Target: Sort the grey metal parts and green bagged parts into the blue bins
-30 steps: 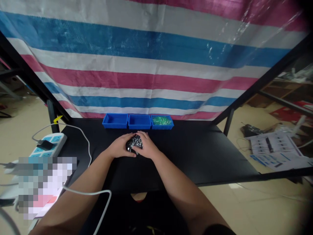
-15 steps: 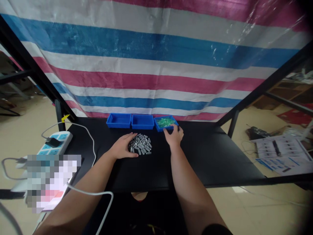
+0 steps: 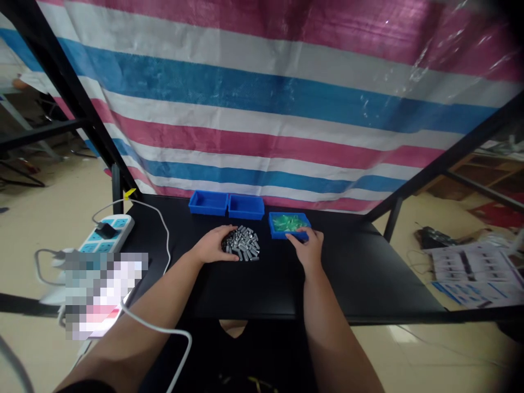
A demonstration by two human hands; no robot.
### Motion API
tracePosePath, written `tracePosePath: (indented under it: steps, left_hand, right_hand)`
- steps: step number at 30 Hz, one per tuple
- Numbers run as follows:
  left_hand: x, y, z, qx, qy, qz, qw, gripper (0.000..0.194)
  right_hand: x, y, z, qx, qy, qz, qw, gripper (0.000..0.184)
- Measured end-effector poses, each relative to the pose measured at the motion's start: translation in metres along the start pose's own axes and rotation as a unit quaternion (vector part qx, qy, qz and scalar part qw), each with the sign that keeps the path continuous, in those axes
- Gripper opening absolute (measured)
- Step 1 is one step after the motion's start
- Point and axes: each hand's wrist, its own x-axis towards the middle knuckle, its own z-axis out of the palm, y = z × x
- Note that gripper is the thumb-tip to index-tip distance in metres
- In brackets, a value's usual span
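Bench viewed from above, left to right. A white power strip with blue sockets (image 3: 105, 233) lies at the far left of a black tabletop (image 3: 262, 289), beneath a pink, white and blue striped tarpaulin (image 3: 262, 109). The left hand (image 3: 215, 245) rests palm down, partly open and loosely curved, its fingertips touching the left side of a loose pile of small grey metal cylinders (image 3: 242, 244); no cylinder is visibly lifted. The pile lies on the tabletop, just in front of two shallow blue plastic trays (image 3: 227, 213) set side by side. To their right and nearer the person is a third blue plastic tray (image 3: 278, 235) holding translucent green pieces (image 3: 289, 222). The right hand (image 3: 308, 248), half-curled, touches that tray's near rim; whether it grips the rim cannot be told. Step in hand, as judged: both hands are at the materials, with the cylinders loose in one pile. Taking any single cylinder would call for a precise pinch at the pile's edge.
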Motion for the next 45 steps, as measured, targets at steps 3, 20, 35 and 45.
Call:
tracePosePath:
  steps: [3,20,35,45]
  left_hand:
    - [-0.001,0.009,-0.006,0.01,0.048,0.013,0.999,0.104]
    - [-0.019,0.122,0.05,-0.314,0.179,0.027,0.932,0.068]
    - [-0.035,0.126,0.054,-0.173,0.159,0.048,0.971,0.09]
    - [-0.049,0.045,0.025,0.049,0.183,-0.155,0.969,0.114]
  right_hand:
    - [-0.02,-0.007,-0.011,0.057,0.028,0.005,0.998,0.042]
    - [-0.13,-0.062,-0.042,0.362,0.074,0.087,0.925,0.072]
    - [-0.144,-0.061,-0.018,0.519,-0.167,0.186,0.818,0.072]
    - [-0.094,-0.042,0.011,0.469,-0.106,0.21,0.851,0.08]
